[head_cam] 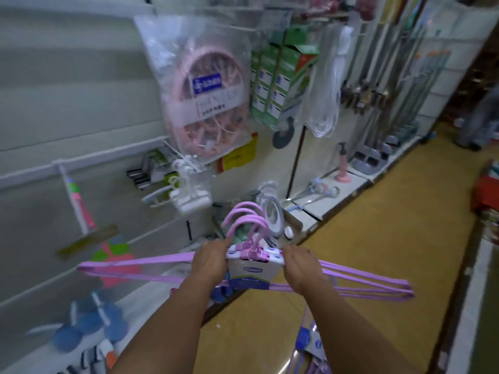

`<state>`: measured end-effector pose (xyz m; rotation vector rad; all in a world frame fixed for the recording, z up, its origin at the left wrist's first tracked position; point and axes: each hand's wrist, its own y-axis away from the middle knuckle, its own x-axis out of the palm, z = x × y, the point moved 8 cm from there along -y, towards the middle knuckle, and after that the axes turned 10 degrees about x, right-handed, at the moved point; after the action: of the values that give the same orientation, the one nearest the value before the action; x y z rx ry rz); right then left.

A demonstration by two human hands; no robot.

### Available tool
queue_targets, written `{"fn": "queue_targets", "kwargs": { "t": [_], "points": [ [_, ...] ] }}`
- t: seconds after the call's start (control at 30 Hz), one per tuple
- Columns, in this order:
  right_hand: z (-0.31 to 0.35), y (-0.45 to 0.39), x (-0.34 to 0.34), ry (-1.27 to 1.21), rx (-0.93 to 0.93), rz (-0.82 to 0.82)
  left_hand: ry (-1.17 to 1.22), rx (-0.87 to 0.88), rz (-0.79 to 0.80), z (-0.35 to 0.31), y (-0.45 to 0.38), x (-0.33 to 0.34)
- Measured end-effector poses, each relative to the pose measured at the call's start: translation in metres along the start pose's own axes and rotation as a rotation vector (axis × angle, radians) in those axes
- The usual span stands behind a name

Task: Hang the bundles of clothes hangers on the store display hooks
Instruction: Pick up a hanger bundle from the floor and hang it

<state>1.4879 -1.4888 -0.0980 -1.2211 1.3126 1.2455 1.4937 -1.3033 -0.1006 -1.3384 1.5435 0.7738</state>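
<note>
Store aisle with a slatted wall [67,85] running along nine o'clock, one bundle of purple hangers [247,261] being held at centre, four hook tops showing, left hand [212,261] and right hand [299,267] both gripping its shoulders, one pink round drying rack [208,98] hanging bagged at twelve o'clock.

Almost nothing legible; frame is blurred. Bagged pink round clip hanger [205,103] on the wall carries a blue label [207,82] with white characters, unreadable, and below it a white band with large pale letters, also unreadable. Card sleeve [252,273] on the purple hanger bundle [243,263] has a small blue oval logo, text too small to read. Green boxes [278,85] show white label panels, print illegible. Yellow tag [239,155] under the bag: no readable text.
</note>
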Motion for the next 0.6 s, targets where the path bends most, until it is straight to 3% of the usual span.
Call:
{"fn": "queue_targets", "kwargs": {
  "t": [0.07,0.13,0.2,0.27,0.43,0.6],
  "points": [
    [0.019,-0.004,-0.004,-0.007,-0.061,0.076,-0.057,-0.053,-0.016,0.010,0.014,-0.015],
    [0.041,-0.004,-0.005,-0.124,-0.083,0.289,-0.057,-0.135,-0.058,0.027,0.032,-0.026],
    [0.072,0.003,-0.009,-0.497,-0.080,0.566,-0.064,-0.209,-0.071,0.044,0.052,-0.032],
    [0.116,0.018,-0.031,-0.864,-0.166,0.711,-0.076,-0.274,-0.077,0.058,0.075,-0.037],
    [0.188,0.054,-0.064,-1.272,-0.190,0.641,-0.034,-0.403,-0.105,0.089,0.136,-0.052],
    [0.254,0.083,-0.065,-1.260,-0.208,0.625,0.045,-0.486,-0.157,0.119,0.193,-0.073]
  ]
}}
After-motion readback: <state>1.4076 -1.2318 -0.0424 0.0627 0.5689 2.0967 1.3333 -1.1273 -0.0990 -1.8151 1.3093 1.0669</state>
